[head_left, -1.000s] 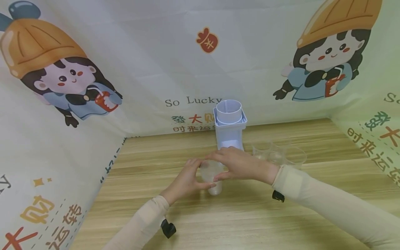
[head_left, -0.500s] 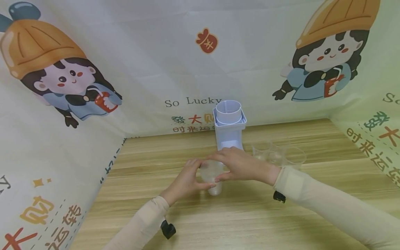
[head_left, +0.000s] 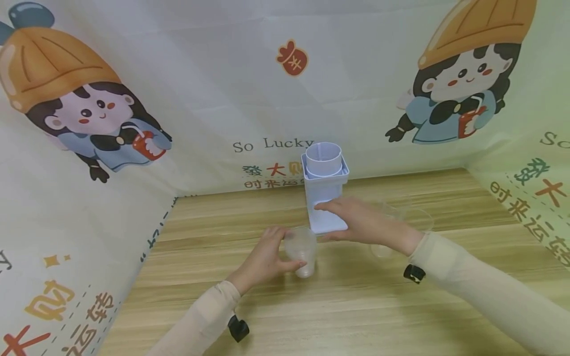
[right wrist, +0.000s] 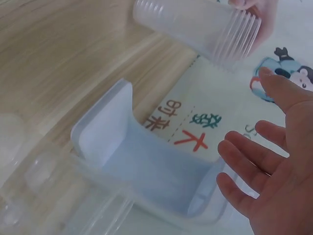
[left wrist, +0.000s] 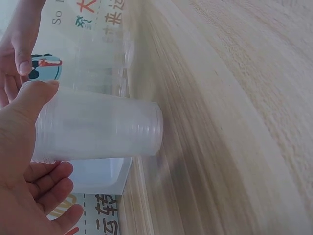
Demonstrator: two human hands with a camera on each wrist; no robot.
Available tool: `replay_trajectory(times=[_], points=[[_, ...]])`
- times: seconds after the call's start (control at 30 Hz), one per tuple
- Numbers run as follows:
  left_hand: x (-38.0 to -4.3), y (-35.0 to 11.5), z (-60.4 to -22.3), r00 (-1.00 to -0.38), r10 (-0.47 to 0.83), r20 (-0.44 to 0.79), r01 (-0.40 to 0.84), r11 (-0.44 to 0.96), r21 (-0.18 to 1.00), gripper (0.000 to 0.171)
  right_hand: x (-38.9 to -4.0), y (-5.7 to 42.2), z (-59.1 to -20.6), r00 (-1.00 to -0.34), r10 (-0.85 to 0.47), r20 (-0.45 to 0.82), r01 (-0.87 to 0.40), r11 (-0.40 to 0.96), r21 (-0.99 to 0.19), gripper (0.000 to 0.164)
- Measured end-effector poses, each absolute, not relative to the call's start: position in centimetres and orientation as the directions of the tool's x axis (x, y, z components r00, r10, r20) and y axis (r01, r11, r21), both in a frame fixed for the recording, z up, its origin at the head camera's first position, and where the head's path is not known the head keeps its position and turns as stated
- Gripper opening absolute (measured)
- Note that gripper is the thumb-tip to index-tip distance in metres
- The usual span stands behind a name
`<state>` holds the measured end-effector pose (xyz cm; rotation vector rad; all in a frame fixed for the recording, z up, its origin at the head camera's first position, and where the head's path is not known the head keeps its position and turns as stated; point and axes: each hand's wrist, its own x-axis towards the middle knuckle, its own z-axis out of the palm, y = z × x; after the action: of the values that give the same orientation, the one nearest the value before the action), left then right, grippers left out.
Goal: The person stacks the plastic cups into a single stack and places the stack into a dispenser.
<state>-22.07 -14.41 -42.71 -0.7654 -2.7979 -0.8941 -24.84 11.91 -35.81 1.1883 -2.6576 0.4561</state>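
A stack of nested clear plastic cups (head_left: 299, 243) stands upright near the table's middle, several rims showing in the right wrist view (right wrist: 230, 34). My left hand (head_left: 267, 254) holds the stack near its top, thumb on one side and fingers on the other. To the right, my right hand (head_left: 365, 222) is apart from the cups with nothing in it, its fingers loosely spread in the right wrist view. It overlaps the front of a pale blue-white plastic cup holder (head_left: 324, 190), which has a round tube on top and an open front.
Several loose clear cups (head_left: 420, 220) stand on the wood-grain table (head_left: 338, 316) to the right of the holder, partly hidden behind my right hand and wrist. A printed cloth backdrop (head_left: 213, 89) rises behind the table and at both sides.
My right hand has let go of the cup stack and moved right, baring more of the holder's front. My left hand stays on the stack, which has hardly moved.
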Motion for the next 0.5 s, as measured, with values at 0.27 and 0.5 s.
replay_trajectory(times=[0.27,0.5], points=[[-22.1,-14.2,-42.5,-0.868,0.429,0.249,0.495,0.708,0.504,0.071,-25.9,14.8,-35.4,-0.730,-0.603,0.321,-0.678,0.698,-0.231,0.066],[-22.1,-14.1,-42.2,-0.876,0.421,0.235,0.480,0.714,0.510,0.075,-26.6,17.1,-35.3,-0.786,-0.543,0.295,-0.613,0.748,-0.255,0.065]])
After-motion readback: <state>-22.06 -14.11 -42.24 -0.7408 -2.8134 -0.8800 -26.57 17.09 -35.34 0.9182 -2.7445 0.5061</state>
